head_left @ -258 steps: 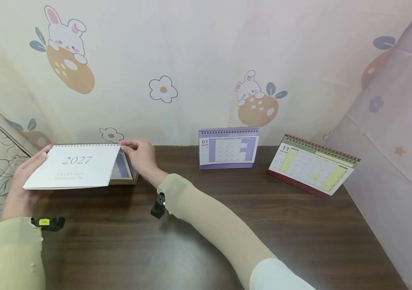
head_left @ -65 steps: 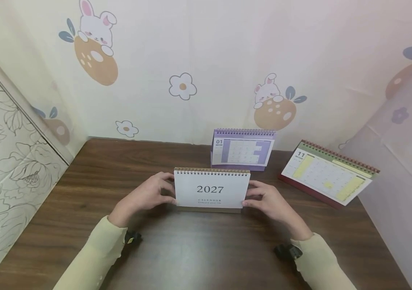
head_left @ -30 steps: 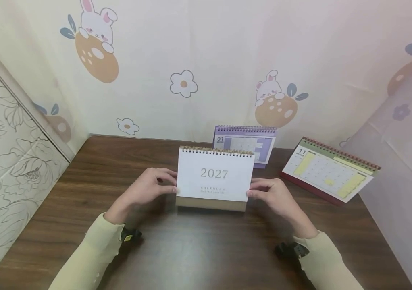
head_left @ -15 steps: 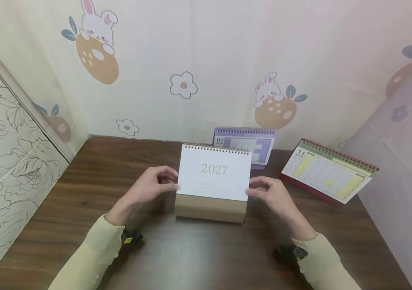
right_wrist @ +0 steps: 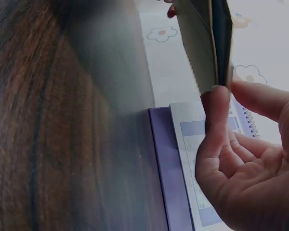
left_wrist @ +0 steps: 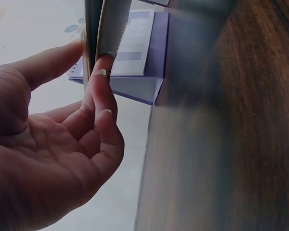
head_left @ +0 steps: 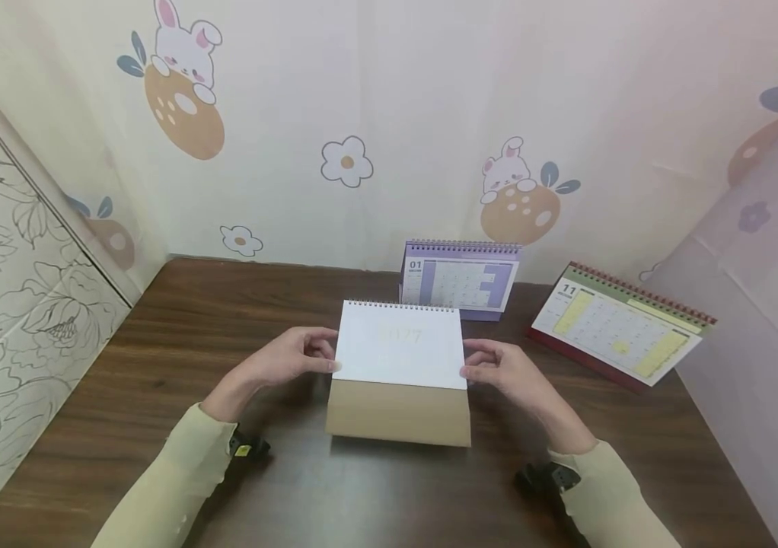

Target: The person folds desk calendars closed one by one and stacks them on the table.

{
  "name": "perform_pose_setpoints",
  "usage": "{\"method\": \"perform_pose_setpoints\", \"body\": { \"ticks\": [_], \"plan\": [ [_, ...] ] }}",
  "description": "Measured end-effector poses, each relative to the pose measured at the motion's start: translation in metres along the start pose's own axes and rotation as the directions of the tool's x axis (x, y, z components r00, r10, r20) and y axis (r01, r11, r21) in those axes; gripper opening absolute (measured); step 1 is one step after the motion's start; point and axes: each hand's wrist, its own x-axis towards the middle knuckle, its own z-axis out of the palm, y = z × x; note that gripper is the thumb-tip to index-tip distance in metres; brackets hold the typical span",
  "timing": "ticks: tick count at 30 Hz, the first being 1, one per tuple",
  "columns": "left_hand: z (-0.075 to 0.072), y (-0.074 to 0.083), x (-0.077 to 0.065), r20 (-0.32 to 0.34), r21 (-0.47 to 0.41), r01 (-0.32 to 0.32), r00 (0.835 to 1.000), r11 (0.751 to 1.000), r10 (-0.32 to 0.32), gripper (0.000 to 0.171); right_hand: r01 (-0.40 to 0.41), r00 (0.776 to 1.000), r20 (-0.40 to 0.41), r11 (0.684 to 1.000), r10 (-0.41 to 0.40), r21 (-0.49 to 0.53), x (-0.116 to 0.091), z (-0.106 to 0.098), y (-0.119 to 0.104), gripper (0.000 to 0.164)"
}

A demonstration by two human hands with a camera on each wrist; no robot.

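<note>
A spiral-bound desk calendar (head_left: 397,411) with a white 2027 cover and a kraft-brown base is held between both hands in the middle of the head view. It leans back, its brown base facing me and the cover lettering pale with glare. My left hand (head_left: 288,358) pinches its left edge, thumb in front and fingers behind. On the opposite edge, my right hand (head_left: 507,371) pinches the same way. Both wrist views show the calendar edge-on between thumb and fingers, with the left hand (left_wrist: 62,130) and right hand (right_wrist: 245,159) close up.
A purple desk calendar (head_left: 460,281) marked 01 stands right behind the held one, near the curtain (head_left: 279,114). Farther right, a green-and-yellow calendar (head_left: 618,327) marked 11 stands at an angle. All are over a dark wooden table (head_left: 122,396).
The 2027 calendar came from the table's far left to the middle, held in both hands. Over the last second it has tipped back, its top lowering and more brown base showing.
</note>
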Motion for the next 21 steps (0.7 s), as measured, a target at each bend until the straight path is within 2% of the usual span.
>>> {"method": "perform_pose_setpoints", "body": {
  "ticks": [4, 8, 15, 21],
  "plan": [
    [0.002, -0.006, 0.002, 0.041, 0.011, -0.005, 0.999, 1.000, 0.004, 0.061, -0.025, 0.998, 0.049, 0.999, 0.027, -0.037, 0.001, 0.002, 0.003, 0.065],
    [0.005, -0.009, 0.004, 0.055, 0.037, 0.019, 0.998, 0.999, -0.021, 0.061, -0.041, 0.996, 0.082, 0.997, 0.045, -0.059, 0.002, 0.005, 0.007, 0.066],
    [0.011, -0.010, 0.005, 0.062, 0.104, 0.056, 0.996, 0.993, -0.063, 0.059, -0.037, 0.994, 0.096, 0.991, 0.049, -0.126, 0.005, 0.011, 0.013, 0.070],
    [0.015, -0.012, 0.006, 0.053, 0.185, 0.103, 0.992, 0.977, -0.114, 0.061, -0.033, 0.995, 0.090, 0.982, 0.050, -0.185, 0.006, 0.014, 0.015, 0.073]
  ]
}}
